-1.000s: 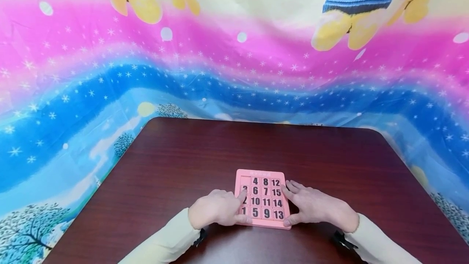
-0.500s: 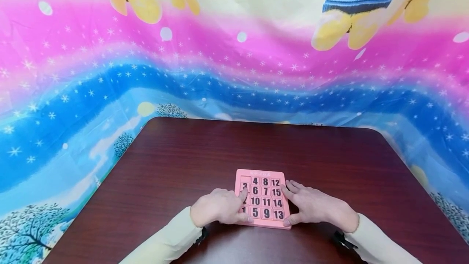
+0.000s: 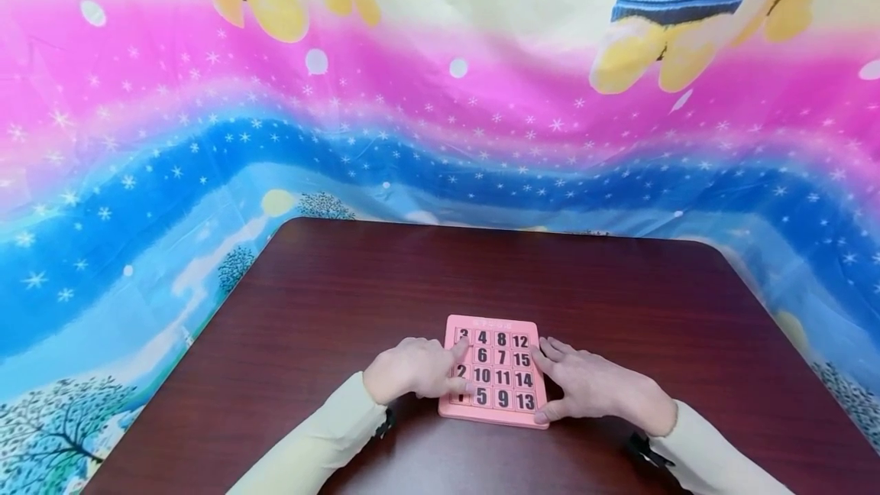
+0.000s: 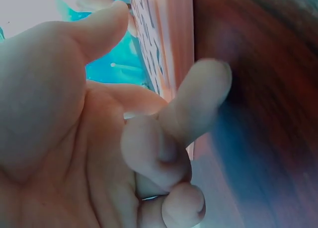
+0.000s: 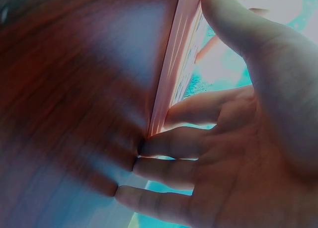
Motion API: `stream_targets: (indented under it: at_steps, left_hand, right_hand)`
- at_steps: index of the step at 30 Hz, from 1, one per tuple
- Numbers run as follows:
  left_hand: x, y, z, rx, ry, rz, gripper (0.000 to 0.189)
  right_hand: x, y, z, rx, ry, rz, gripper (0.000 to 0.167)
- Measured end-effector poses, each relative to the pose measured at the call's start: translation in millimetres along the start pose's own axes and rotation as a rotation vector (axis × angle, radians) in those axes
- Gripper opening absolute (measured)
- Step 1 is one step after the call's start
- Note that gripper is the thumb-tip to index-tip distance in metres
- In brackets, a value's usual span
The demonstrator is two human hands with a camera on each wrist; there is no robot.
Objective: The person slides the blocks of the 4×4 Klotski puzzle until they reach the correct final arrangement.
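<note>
A pink sliding number puzzle (image 3: 502,377) lies flat on the table in the head view. The 3 tile (image 3: 464,335) sits in its far left corner, and a gap shows just below it. My left hand (image 3: 415,367) is at the left side, index fingertip on the 3 tile, thumb over the 1 tile (image 3: 459,397). Its other fingers bend loosely beside the puzzle in the left wrist view. Along the right edge rests my right hand (image 3: 598,386), index finger and thumb touching the frame. The right wrist view shows its fingers fairly straight, several fingertips down on the wood.
The dark brown wooden table (image 3: 371,273) has rounded far corners and stretches beyond the puzzle. Behind and beside it hangs a colourful printed cloth (image 3: 440,121). Both forearms wear pale sleeves, with a black strap at each wrist.
My left index finger has slid the 3 tile away from me into the far left corner, so the gap is now below it. The right hand stays at the puzzle's edge.
</note>
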State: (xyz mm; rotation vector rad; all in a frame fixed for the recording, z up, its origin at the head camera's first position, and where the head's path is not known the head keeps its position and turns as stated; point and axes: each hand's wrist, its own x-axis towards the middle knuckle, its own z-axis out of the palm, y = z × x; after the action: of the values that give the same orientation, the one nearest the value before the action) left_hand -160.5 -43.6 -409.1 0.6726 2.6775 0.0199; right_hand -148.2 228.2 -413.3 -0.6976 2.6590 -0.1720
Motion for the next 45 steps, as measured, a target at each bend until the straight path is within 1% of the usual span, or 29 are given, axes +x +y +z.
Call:
stream_targets:
  at_steps: [4, 8, 11, 15, 20, 28, 32, 39, 42, 45]
  left_hand:
    - [-4.4, 1.0, 2.8, 0.049, 0.033, 0.014, 0.085]
    - [-15.4, 5.4, 5.5, 0.102, 0.057, 0.056, 0.086]
    - [-24.8, 10.3, 7.1, 0.125, 0.060, 0.083, 0.087]
    - [-35.7, 16.6, 10.7, 0.154, 0.062, 0.102, 0.090]
    - [-41.5, 19.6, 12.5, 0.172, 0.068, 0.107, 0.089]
    - [-38.9, 17.7, 10.3, 0.155, 0.058, 0.108, 0.089]
    - [-33.9, 14.5, 9.3, 0.144, 0.053, 0.109, 0.087]
    - [-21.8, 8.3, 6.3, 0.091, 0.035, 0.115, 0.086]
    - [-18.2, 5.7, 5.8, 0.071, 0.015, 0.107, 0.088]
    - [-16.7, 3.3, 5.3, 0.067, 0.009, 0.096, 0.088]
  right_hand:
    - [0.2, -1.1, 0.1, 0.005, 0.000, -0.003, 0.102]
    - [1.5, -1.1, -0.3, -0.011, 0.010, -0.020, 0.102]
    - [2.6, -0.8, -0.4, -0.021, 0.017, -0.028, 0.102]
    - [2.7, -1.4, -0.2, -0.018, 0.019, -0.021, 0.102]
    - [2.8, -2.3, -0.4, -0.013, 0.018, -0.015, 0.102]
    - [2.6, -1.6, -0.9, -0.009, 0.012, -0.013, 0.101]
    - [1.9, -1.0, -1.1, -0.008, 0.013, -0.015, 0.102]
    - [0.7, 0.5, -1.0, -0.010, 0.017, -0.017, 0.102]
    - [0.5, 0.9, -0.8, -0.009, 0.017, -0.020, 0.102]
    - [0.4, 1.1, -0.8, -0.006, 0.016, -0.019, 0.102]
